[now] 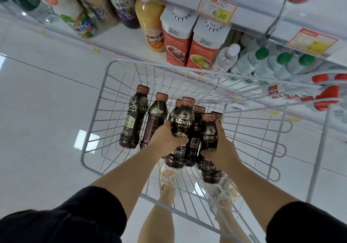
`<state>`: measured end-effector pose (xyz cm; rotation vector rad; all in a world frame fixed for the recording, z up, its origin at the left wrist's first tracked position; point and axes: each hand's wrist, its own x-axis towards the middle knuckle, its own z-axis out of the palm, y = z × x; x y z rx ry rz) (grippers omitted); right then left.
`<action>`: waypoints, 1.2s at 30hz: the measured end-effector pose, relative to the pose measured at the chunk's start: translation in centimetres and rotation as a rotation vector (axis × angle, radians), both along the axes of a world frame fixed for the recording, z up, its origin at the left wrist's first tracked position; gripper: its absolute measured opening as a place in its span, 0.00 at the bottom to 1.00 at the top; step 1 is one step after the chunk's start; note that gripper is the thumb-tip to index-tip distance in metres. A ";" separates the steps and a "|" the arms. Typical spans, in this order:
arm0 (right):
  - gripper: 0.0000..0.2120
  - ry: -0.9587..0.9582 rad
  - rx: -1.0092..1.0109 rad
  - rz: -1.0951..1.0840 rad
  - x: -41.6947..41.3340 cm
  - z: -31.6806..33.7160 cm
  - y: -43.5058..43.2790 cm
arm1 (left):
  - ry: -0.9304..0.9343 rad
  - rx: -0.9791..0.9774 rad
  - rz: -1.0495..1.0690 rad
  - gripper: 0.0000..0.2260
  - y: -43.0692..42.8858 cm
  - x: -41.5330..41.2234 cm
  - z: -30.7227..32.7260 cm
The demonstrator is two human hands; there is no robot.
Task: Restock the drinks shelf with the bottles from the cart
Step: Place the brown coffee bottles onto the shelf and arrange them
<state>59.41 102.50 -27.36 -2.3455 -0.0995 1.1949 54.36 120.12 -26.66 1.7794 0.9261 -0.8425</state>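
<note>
Dark coffee bottle (181, 128) gripped in left hand (167, 139); second bottle (210, 145) in right hand (223, 148).

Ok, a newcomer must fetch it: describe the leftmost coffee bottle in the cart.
Look into the white wire cart below the drinks shelf. Of the coffee bottles inside, take the leftmost bottle. Its label panel is olive-green, not black.

Bright even light, floor (47, 111) glare, blurred, warped edges.
</note>
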 end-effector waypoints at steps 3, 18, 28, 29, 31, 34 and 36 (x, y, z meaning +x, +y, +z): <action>0.42 0.035 0.062 -0.138 0.9 2.2 0.1 | -0.019 -0.003 0.028 0.32 0.1 0.6 2.0; 0.33 -0.182 0.371 -0.251 5.4 33.2 -4.2 | -0.489 0.050 0.106 0.24 -5.3 2.0 30.0; 0.28 -0.560 0.746 -0.258 7.2 55.1 -11.4 | -1.098 0.147 0.225 0.23 -13.5 4.6 50.4; 0.27 -0.597 0.779 -0.259 7.3 57.0 -12.2 | -1.144 0.147 0.222 0.24 -14.2 5.1 52.1; 0.27 -0.661 0.813 -0.254 7.6 60.1 -13.6 | -1.226 0.138 0.212 0.27 -15.4 5.8 55.2; 0.28 -0.720 0.858 -0.246 8.4 64.4 -15.0 | -1.339 0.116 0.198 0.26 -16.4 6.9 59.3; 0.29 -0.756 0.887 -0.230 9.3 66.5 -15.3 | -1.422 0.111 0.161 0.25 -16.7 7.5 61.4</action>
